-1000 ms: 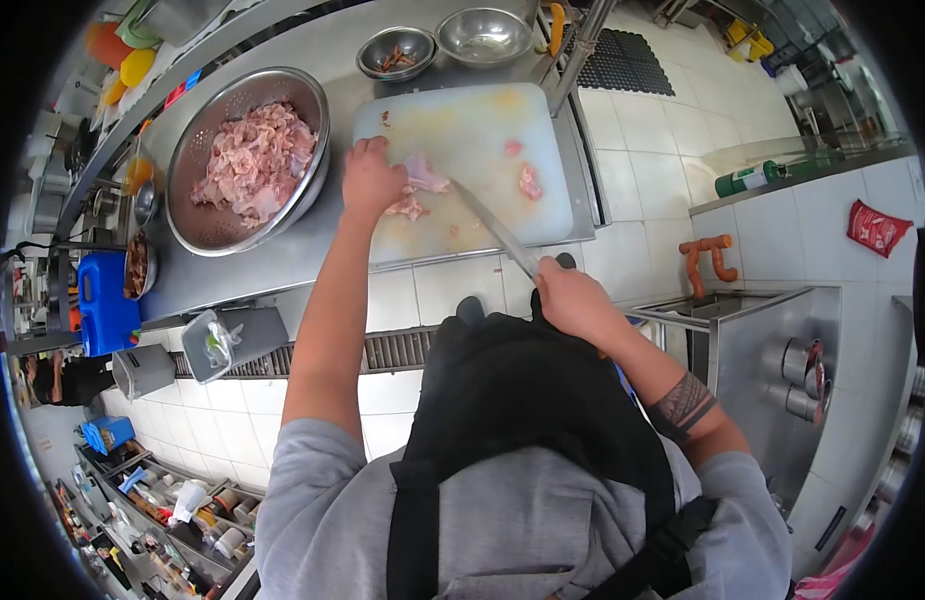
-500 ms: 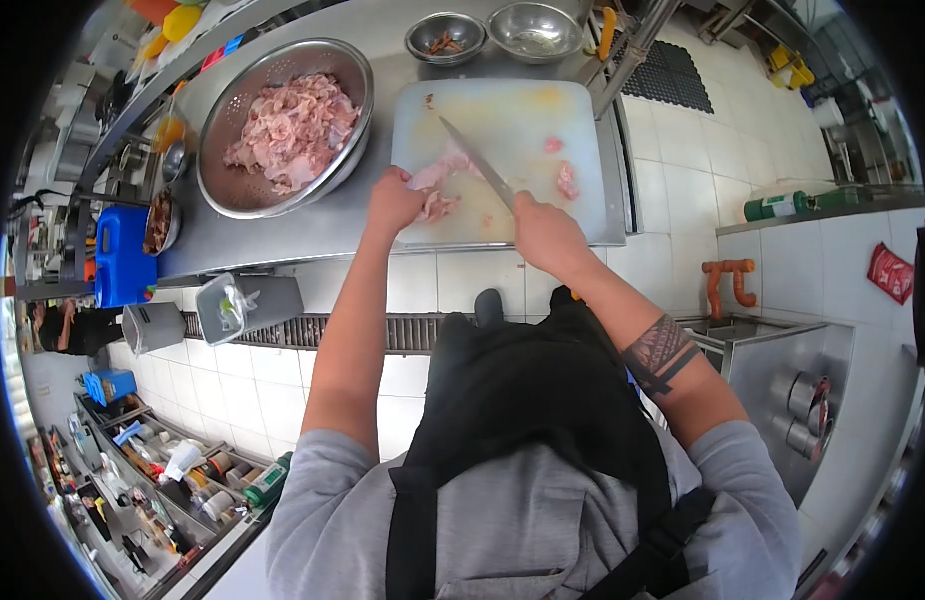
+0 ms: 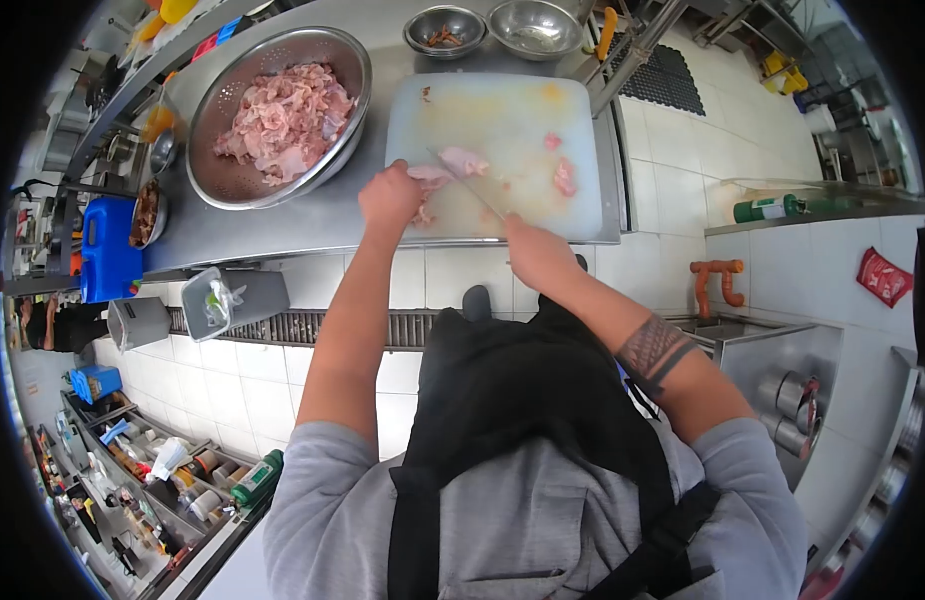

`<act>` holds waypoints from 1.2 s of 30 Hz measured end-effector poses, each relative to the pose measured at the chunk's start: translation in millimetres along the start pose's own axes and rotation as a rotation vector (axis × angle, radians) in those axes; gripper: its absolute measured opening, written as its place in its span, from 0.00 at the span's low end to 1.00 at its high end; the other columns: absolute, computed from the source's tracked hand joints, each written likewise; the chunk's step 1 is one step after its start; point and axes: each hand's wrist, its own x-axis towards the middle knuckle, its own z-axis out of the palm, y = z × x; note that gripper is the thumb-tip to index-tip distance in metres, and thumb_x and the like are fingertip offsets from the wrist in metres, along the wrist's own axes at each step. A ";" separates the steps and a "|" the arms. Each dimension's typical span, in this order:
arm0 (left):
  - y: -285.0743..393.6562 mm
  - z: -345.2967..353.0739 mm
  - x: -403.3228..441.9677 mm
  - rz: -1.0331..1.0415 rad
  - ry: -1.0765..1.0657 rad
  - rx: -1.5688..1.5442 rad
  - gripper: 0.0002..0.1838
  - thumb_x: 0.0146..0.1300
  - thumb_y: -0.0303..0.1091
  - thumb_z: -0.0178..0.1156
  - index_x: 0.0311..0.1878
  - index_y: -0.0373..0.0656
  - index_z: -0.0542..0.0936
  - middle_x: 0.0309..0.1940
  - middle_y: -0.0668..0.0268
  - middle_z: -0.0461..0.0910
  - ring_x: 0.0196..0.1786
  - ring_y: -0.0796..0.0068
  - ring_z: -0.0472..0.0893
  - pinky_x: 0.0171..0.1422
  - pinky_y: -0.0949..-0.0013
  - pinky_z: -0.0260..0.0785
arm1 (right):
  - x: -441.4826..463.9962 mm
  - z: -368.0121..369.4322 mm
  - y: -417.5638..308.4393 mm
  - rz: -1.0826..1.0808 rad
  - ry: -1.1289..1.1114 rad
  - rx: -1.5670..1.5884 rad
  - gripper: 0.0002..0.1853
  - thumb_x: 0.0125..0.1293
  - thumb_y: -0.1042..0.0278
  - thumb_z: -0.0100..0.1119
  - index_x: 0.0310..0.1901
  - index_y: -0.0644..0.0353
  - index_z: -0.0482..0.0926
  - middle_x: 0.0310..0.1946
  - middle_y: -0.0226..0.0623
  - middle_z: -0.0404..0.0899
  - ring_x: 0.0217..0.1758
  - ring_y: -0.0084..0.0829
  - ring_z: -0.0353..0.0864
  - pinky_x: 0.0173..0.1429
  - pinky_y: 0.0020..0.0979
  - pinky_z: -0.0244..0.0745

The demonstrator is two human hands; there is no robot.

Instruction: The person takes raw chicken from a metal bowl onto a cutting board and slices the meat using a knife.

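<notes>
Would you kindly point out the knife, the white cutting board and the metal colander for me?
Knife (image 3: 472, 189): head view, middle of the blade.
White cutting board (image 3: 482, 118): head view, bare upper part of its surface.
Metal colander (image 3: 211, 130): head view, left inner wall.

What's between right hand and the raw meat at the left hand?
The knife blade: it runs from the right hand to the raw meat piece at the left hand, over the cutting board. Head view.
</notes>
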 end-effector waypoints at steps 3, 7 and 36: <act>-8.3 8.9 7.9 0.024 -0.051 0.036 0.13 0.66 0.43 0.63 0.43 0.45 0.87 0.44 0.49 0.91 0.49 0.43 0.90 0.51 0.46 0.83 | -37.3 -7.4 10.5 0.089 -0.057 -0.037 0.11 0.76 0.72 0.47 0.54 0.64 0.73 0.40 0.56 0.89 0.46 0.60 0.90 0.52 0.61 0.82; -7.6 -0.8 5.2 0.010 -0.090 0.051 0.14 0.62 0.45 0.67 0.44 0.46 0.88 0.46 0.50 0.91 0.51 0.46 0.90 0.52 0.48 0.83 | -70.4 -14.0 17.5 0.138 -0.083 -0.037 0.12 0.76 0.71 0.48 0.56 0.64 0.72 0.39 0.57 0.88 0.48 0.60 0.90 0.52 0.61 0.81; -14.1 -29.5 -47.4 0.131 -0.089 0.023 0.14 0.67 0.44 0.70 0.44 0.44 0.82 0.40 0.53 0.90 0.49 0.45 0.88 0.53 0.45 0.79 | -0.8 -36.4 33.4 0.074 0.001 -0.175 0.10 0.74 0.69 0.55 0.53 0.61 0.74 0.37 0.54 0.88 0.45 0.59 0.90 0.48 0.59 0.82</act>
